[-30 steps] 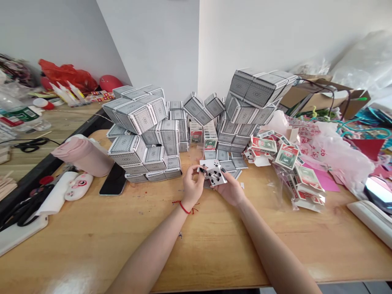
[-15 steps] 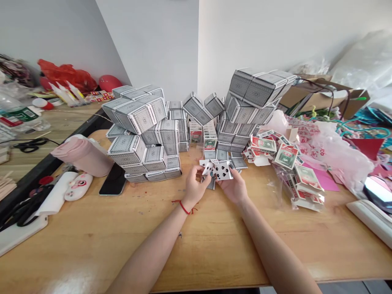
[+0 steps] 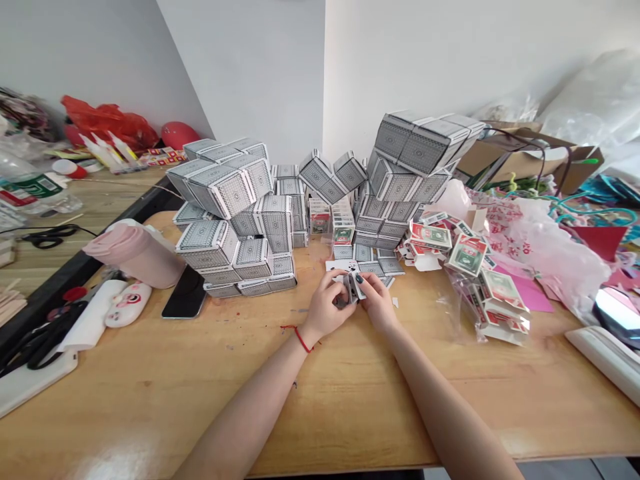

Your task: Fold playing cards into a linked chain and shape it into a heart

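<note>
My left hand point(image 3: 326, 305) and my right hand point(image 3: 378, 305) meet at the middle of the table. Between them they grip folded playing cards point(image 3: 354, 287), with grey patterned backs partly showing; the fingers hide much of them. Just beyond the fingertips lies a face-up playing card point(image 3: 340, 265) with black marks. Several grey-backed cards point(image 3: 364, 253) lie flat behind it. Stacks of boxes folded from cards rise on the left point(image 3: 210, 243) and right point(image 3: 387, 180), and a V of card boxes point(image 3: 333, 179) stands between the stacks.
Empty card cartons point(image 3: 467, 255) pile up at right beside a plastic bag point(image 3: 530, 233). At left are a phone point(image 3: 184, 293), a pink roll-shaped item point(image 3: 137, 252) and scissors point(image 3: 57, 333). A white scrap point(image 3: 395, 302) lies by my right hand.
The spread, face-up cards in my hands are now folded together, showing grey backs. My hands have drawn closer, and the white scrap beside my right hand is now visible.
</note>
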`<state>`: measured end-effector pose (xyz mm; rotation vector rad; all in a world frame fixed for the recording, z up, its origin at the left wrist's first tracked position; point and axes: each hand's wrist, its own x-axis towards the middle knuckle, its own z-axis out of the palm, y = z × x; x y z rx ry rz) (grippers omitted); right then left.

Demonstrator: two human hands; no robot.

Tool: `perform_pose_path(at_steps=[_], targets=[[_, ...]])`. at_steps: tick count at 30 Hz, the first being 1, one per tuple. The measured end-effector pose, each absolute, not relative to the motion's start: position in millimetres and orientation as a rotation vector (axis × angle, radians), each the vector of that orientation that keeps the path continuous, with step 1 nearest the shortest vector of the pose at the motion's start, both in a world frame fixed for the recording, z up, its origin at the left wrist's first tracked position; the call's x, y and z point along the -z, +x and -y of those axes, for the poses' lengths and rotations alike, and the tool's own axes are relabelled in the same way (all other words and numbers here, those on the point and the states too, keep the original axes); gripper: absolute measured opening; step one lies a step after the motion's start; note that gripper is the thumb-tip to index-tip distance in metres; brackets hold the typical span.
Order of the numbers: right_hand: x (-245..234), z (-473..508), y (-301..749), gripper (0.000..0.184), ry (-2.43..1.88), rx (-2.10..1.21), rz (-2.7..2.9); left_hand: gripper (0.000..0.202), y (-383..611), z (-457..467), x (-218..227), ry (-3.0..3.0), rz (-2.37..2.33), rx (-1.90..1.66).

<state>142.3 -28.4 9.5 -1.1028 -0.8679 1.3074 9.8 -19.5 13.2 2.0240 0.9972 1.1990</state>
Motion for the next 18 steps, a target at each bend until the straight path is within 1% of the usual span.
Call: perform_pose_path(at_steps=[3,4,8,10,18], targets=[[-8.0,28.2,143.0,0.025,-1.131,-1.242,0.893,0.016,11.7,20.0,-11.9,1.966,-1.016,-1.237],[-7.7,28.2,143.1,0.025,-1.130,-1.223,0.896,0.019,12.4,20.0,-11.0,1.933,-1.023,-1.257],[-7.4,27.6,143.1,0.024,-1.094,-1.192,0.877,0.049,13.3,19.6,-6.9,1.797,-1.091,-1.296],[-7.7,27.3,143.2,0.026,-1.099,-1.173,0.882,0.056,12.6,18.9,-5.8,1.806,-1.103,-1.289],[-5.1,26.4,145.2,0.029,-1.121,-1.142,0.908,0.051,11.8,16.8,-3.3,1.954,-1.066,-1.239]])
